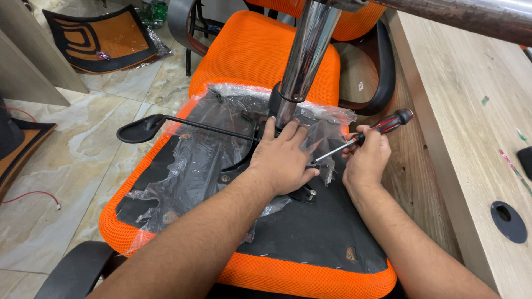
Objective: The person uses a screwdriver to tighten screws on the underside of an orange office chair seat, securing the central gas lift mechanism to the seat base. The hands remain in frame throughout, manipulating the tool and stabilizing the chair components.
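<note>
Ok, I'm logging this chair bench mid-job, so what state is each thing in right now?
Seat: upside down, underside up.
Plastic wrap: torn, peeled partly back.
Gas cylinder: standing upright in the mechanism.
Lever: sticking out left.
Screwdriver: gripped, tip at the mechanism.
Left hand: pressed flat on the mechanism.
Right hand: closed on the screwdriver.

Marbled tile floor [72, 166]; wooden desk [460, 111] right; spare chair backrest [102, 39] behind.

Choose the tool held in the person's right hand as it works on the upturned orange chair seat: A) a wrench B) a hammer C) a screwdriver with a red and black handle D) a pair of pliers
C: the right hand grips a screwdriver with a red and black handle, its thin metal shaft angled toward the mechanism plate beside the left hand.
</note>
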